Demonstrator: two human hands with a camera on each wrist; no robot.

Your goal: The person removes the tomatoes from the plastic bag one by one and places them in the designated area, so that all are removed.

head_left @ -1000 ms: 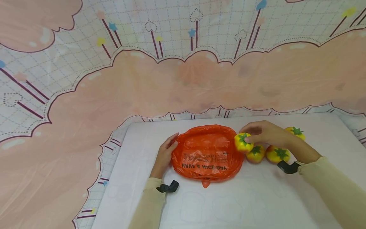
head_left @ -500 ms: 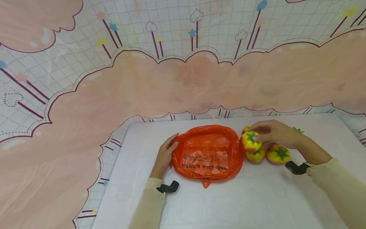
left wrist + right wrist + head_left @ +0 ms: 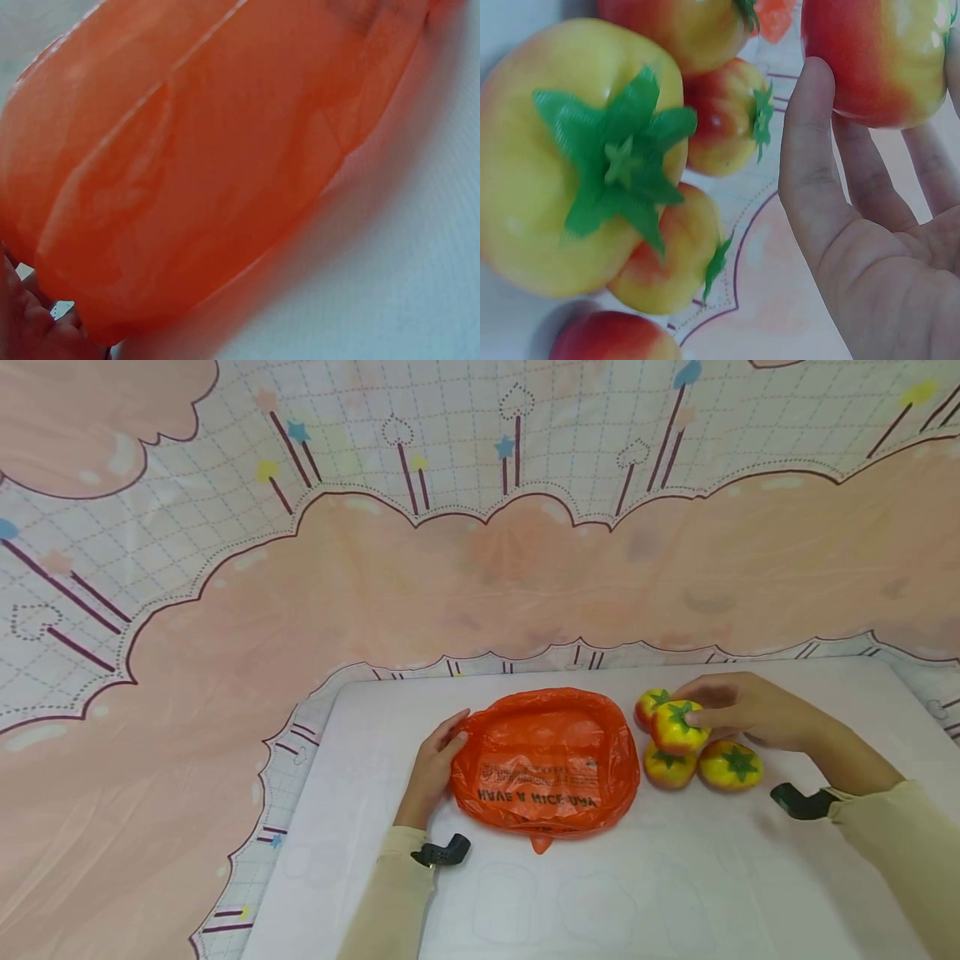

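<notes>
My left hand [image 3: 431, 770] holds the left edge of an orange-red plastic bag [image 3: 540, 743] that carries upside-down print in the head view. In the left wrist view the bag [image 3: 210, 172] fills most of the picture, with part of the hand [image 3: 37, 322] at the lower left. To the right of the bag, my right hand [image 3: 757, 714] grips a yellow-and-red toy tomato [image 3: 675, 732] with a green leafy top. From the right wrist view, fingers [image 3: 807, 142] wrap that tomato [image 3: 877, 60] from below and the side.
Around the held tomato sit other toy tomatoes: one behind [image 3: 643, 707], one just below [image 3: 670, 770] and one to the right [image 3: 723, 766]. The white table [image 3: 555, 902] runs up to a patterned cloth [image 3: 487, 577] at the back.
My right hand has moved right with its tomato, away from the bag's right edge. The tomato behind, hidden at first, now shows. My left hand and the bag have stayed put.
</notes>
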